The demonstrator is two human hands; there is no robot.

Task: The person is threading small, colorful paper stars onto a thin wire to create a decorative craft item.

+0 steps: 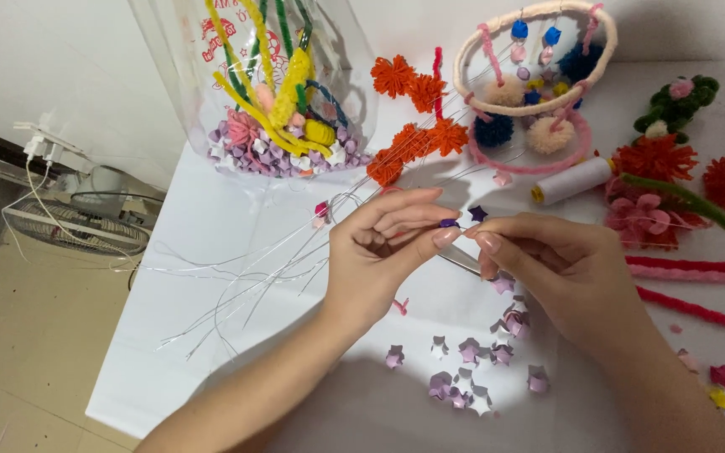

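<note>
Purple star: pinched in left hand fingertips, above table centre.
Right hand: fingers closed together, tips meeting the left's, a second dark star just above.
Below: paper stars scattered toward near edge.
Far edge: white thread spool, clear bag.

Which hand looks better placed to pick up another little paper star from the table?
Probably the right hand: it hovers directly above the loose paper stars, while the left hand pinches a purple star.
</note>
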